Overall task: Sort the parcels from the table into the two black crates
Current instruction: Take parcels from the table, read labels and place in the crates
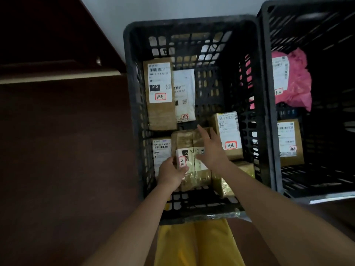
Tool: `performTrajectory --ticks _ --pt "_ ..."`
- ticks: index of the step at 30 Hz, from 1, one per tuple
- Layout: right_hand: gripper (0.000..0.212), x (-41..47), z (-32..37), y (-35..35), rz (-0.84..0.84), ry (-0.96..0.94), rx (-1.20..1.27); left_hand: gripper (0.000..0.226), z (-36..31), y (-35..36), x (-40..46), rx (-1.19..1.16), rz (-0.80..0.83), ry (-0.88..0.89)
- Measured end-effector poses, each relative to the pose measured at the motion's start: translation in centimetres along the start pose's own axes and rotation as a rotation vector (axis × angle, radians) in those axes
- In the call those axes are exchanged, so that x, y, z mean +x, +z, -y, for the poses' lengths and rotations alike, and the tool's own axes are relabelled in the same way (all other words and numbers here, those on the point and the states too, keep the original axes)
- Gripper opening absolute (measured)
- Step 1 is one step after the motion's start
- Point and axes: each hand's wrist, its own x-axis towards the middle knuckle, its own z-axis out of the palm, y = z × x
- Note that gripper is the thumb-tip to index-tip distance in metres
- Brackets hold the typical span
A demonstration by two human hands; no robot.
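Note:
Both my hands reach down into the left black crate [134, 104]. My left hand [171, 174] grips the near end of a brown cardboard parcel [185, 143] with a white label. My right hand [212, 148] lies over the same parcel with fingers straight, touching its top. Around it lie several labelled parcels: a tall brown box [160, 112], a white mailer [184, 95] and a brown box [228, 135] on the right. The right black crate [269, 93] holds a pink bag parcel [295, 81] and a brown box [290, 143].
A yellow parcel [197, 244] lies on the dark wooden table [67, 150] under the left crate's near edge, between my forearms. A further brown parcel [226, 181] sits beneath my right forearm. A dark wooden ledge [57, 73] is at the left.

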Motion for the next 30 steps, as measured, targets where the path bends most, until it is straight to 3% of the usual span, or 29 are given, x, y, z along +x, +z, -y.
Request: performTrajectory --ticks 4,9,21,24,28,30 --pt "0.093 1.0 -0.3 -0.4 0.086 -0.009 0.119 0.026 0.4 0.5 0.2 0.012 -0.026 0.032" --pt "0.064 -0.4 -0.1 -0.9 -0.004 -0.026 0.123 0.024 1.3 0.9 -0.2 0.021 0.005 0.028" --pt "0.055 0.5 0.2 -0.4 -0.071 -0.022 -0.097 0.024 1.5 0.7 1.4 0.04 0.035 0.003" --pt "0.063 0.5 -0.1 -0.4 -0.043 -0.068 -0.087 0.025 1.9 0.9 1.2 0.007 -0.001 0.007" --pt "0.105 0.4 -0.8 -0.8 0.147 -0.111 -0.048 0.015 2.0 2.0 0.9 0.004 -0.147 0.044" --pt "0.112 0.6 -0.8 -0.9 0.176 -0.113 -0.075 0.016 1.7 2.1 1.0 0.052 -0.189 0.058"
